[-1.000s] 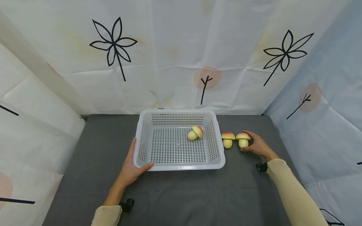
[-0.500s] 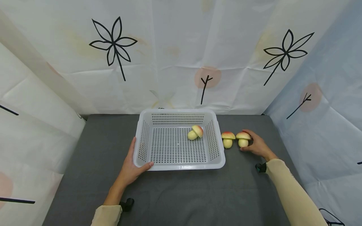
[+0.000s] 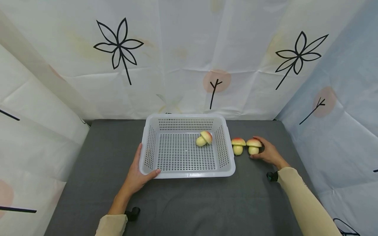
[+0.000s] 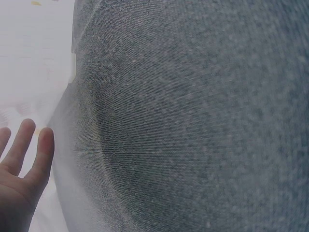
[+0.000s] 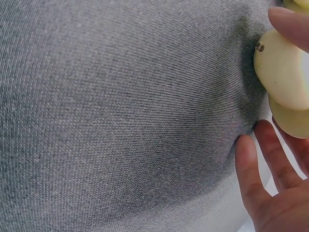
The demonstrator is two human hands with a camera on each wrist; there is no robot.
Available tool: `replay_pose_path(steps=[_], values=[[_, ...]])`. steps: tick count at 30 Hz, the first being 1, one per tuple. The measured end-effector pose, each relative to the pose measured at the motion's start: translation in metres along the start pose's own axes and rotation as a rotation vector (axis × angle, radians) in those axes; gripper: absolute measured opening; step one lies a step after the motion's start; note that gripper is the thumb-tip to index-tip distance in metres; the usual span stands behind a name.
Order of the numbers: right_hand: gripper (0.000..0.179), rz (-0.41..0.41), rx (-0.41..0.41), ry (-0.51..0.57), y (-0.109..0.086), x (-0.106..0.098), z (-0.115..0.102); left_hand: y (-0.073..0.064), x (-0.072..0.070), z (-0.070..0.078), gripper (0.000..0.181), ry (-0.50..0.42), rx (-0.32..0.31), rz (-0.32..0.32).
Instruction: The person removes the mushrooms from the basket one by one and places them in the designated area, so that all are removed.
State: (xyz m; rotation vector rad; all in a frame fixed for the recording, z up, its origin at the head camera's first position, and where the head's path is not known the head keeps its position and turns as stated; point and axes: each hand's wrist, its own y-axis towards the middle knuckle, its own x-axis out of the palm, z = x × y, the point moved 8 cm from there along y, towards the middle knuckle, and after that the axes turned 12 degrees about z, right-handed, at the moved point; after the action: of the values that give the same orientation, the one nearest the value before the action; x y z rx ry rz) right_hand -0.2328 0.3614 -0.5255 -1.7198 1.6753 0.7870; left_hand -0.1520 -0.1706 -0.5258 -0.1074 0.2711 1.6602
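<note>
In the head view a white perforated plastic basket (image 3: 186, 174) stands on the table with a toy mushroom (image 3: 203, 138) lying tilted inside. My left hand (image 3: 136, 178) rests against its front left corner, thumb on the front rim and straight fingers along the left side. Two more mushrooms stand right of the basket: one toy mushroom (image 3: 238, 146) close to its wall, another toy mushroom (image 3: 253, 146) in my right hand (image 3: 268, 152). That hand holds it from the right, fingers at the red-tinged cap and thumb by the pale stem (image 5: 285, 72).
Dark grey cloth (image 3: 192, 206) covers the table. A white patterned curtain (image 3: 183, 49) hangs behind, with further cloth sheets (image 3: 348, 98) at the sides. Each wrist wears a small black device (image 3: 133, 214).
Almost nothing moves. My right hand stays at the rightmost mushroom with only a slight shift of the thumb; my left hand and the basket stay put.
</note>
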Motion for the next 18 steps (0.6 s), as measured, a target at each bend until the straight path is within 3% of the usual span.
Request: replay_pose_path(steps=[18], values=[[0.091, -0.006, 0.019, 0.012, -0.0008, -0.0008, -0.0005, -0.0006, 0.0009, 0.0000, 0.125, -0.016, 0.000, 0.000]])
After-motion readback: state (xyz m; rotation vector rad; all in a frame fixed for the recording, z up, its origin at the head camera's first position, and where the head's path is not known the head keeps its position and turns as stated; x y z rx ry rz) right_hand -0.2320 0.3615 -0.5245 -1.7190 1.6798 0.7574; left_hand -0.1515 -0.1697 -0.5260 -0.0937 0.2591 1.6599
